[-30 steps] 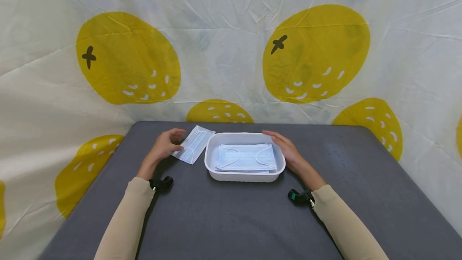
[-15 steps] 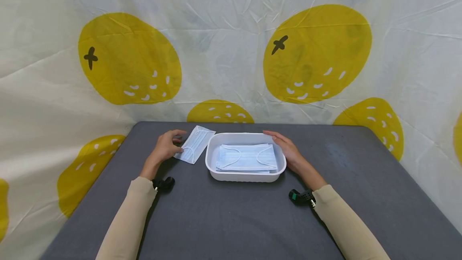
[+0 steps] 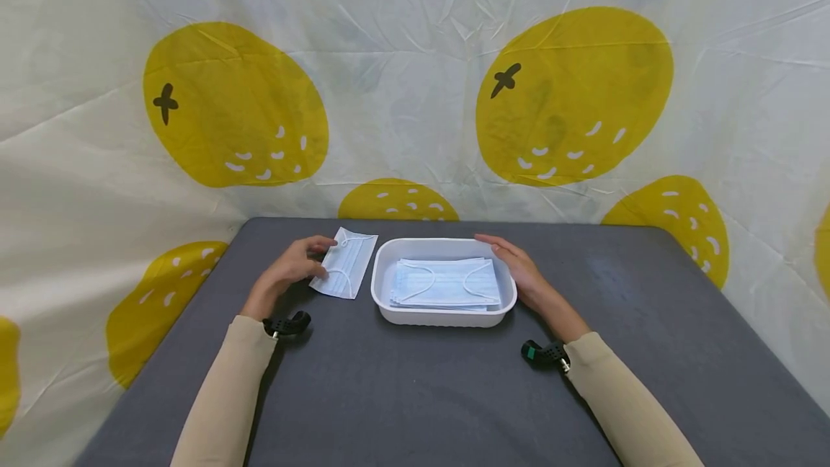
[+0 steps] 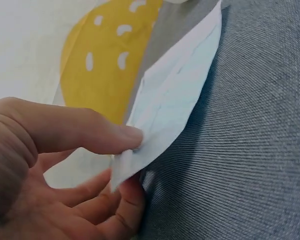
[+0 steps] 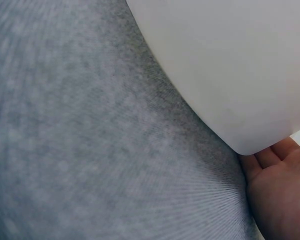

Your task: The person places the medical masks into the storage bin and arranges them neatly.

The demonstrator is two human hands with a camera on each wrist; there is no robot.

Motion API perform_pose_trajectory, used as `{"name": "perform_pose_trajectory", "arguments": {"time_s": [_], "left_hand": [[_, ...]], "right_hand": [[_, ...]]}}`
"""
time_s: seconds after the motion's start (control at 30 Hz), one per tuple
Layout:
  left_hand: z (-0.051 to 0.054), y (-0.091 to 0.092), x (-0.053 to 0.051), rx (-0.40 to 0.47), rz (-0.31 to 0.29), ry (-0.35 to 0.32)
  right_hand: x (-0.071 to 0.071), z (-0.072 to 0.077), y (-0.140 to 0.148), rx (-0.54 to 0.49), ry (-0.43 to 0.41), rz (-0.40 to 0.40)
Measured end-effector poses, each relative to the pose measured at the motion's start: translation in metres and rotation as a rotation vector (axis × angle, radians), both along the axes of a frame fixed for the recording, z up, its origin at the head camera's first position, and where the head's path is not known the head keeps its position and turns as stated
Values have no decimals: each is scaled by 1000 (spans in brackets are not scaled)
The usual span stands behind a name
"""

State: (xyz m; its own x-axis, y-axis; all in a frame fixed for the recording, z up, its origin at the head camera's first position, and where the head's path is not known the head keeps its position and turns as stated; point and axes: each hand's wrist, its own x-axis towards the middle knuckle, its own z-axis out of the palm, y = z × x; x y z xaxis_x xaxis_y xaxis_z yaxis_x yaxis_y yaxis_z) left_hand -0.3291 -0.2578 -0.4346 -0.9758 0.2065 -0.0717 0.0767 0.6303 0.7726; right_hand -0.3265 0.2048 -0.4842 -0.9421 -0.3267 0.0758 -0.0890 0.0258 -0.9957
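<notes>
A light blue face mask point(image 3: 346, 265) with white ear loops is pinched at its left edge by my left hand point(image 3: 295, 265). In the left wrist view the thumb point(image 4: 110, 137) lies on top of the mask point(image 4: 175, 90), other fingers beneath, and part of it stands off the cloth. Right of it, a white plastic tub point(image 3: 444, 318) holds a stack of similar masks point(image 3: 447, 283). My right hand point(image 3: 519, 272) rests along the tub's right side with its fingers extended. From the right wrist, the tub's outer wall point(image 5: 230, 70) covers part of those fingers.
A dark grey cloth point(image 3: 415, 395) covers the table. Behind it hangs a white curtain point(image 3: 402, 114) printed with large yellow fruit. A black strap device sits on each wrist, below the cuffs of beige sleeves point(image 3: 223, 388).
My left hand has taken hold of the loose mask and drawn it slightly left, away from the tub. My right hand and the tub stay in place.
</notes>
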Motion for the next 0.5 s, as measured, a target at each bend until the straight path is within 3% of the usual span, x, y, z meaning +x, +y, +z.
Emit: {"name": "perform_pose_trajectory", "arguments": {"time_s": [0.2,0.5], "left_hand": [[1,1,-1,-62,-6,-22],[-1,2,-3,-67,23,-3]], "right_hand": [[-3,0,1,4,-4,1],[-5,0,2,-5,-6,14]]}}
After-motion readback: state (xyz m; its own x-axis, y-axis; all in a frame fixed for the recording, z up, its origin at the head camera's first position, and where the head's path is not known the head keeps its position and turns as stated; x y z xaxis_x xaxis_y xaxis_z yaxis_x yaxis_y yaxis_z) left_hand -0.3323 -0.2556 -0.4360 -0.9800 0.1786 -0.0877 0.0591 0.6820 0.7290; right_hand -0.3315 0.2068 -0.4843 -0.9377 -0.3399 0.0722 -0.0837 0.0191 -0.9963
